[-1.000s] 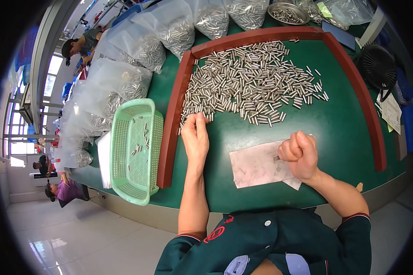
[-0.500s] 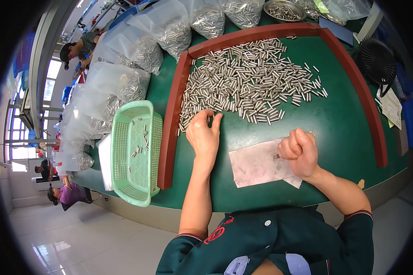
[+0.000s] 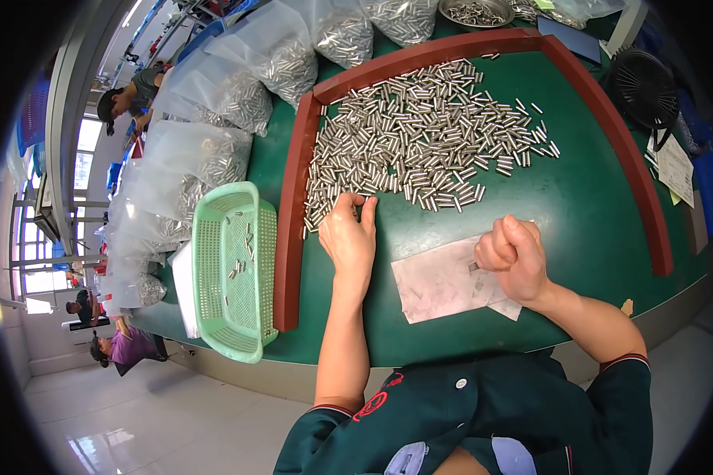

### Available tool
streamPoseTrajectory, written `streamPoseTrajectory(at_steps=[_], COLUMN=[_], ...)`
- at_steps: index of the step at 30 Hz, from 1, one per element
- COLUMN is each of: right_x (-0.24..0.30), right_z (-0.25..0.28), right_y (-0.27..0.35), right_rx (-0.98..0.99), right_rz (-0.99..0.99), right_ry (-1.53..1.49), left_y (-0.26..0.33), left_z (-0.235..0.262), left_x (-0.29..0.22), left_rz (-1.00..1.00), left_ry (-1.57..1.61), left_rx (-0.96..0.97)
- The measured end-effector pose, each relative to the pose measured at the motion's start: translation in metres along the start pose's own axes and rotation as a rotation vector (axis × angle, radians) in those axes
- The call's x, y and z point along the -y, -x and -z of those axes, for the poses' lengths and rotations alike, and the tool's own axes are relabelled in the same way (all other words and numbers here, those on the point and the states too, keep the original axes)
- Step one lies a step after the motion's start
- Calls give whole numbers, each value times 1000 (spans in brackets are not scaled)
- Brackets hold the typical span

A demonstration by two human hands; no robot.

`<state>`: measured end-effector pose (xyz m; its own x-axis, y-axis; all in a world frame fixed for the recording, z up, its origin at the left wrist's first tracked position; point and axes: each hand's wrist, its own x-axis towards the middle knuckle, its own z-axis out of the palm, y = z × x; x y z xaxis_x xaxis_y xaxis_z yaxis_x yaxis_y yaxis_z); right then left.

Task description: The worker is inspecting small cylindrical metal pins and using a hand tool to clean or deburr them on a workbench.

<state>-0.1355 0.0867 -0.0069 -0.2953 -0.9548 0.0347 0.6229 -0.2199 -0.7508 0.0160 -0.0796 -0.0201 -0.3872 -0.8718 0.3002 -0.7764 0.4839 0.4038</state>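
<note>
Metal pins [image 3: 420, 134] lay heaped inside the red-brown frame [image 3: 295, 206], thickest toward its left and far bars. Nearest you, at the frame's open side, your right hand [image 3: 516, 257] was curled into a fist over a smudged pale sheet [image 3: 432, 285]; a small grey piece showed at its edge, though I couldn't tell whether you gripped it. Close to the frame's left bar, your left hand [image 3: 348, 237] had thumb and forefinger bent together at the heap's near edge; whether they pinched a pin, I couldn't tell. You seemed to be at a picking step, and the next move, I judged, called for a light fingertip pinch among crowded pins.

Smooth green tabletop [image 3: 570, 198] spread inside the frame and beyond it. Just outside the left bar stood a pale green basket [image 3: 210, 277] with a few loose pins. Past the far bar were clear bags [image 3: 285, 59] of metal pieces and a metal bowl [image 3: 453, 17]; past the right bar, a black fan [image 3: 646, 87]. Well left of the frame, co-workers [image 3: 135, 346] appeared beyond shiny floor [image 3: 150, 404].
</note>
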Motion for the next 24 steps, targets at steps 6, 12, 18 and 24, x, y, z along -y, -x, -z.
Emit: streamPoseTrajectory(at_steps=[6, 12, 18, 24], right_x=[-1, -1, 0, -1], right_z=[4, 2, 2, 2], right_y=[0, 0, -1, 0], right_rx=[-24, -47, -42, -45], right_rz=[0, -16, -14, -10], right_ry=[4, -14, -13, -15], left_y=[5, 22, 24, 26], left_z=[6, 9, 5, 6], left_x=[-16, -19, -24, -24], left_rz=[250, 620, 477, 438], left_ry=[944, 1782, 1685, 1535], left_rx=[245, 779, 846, 855])
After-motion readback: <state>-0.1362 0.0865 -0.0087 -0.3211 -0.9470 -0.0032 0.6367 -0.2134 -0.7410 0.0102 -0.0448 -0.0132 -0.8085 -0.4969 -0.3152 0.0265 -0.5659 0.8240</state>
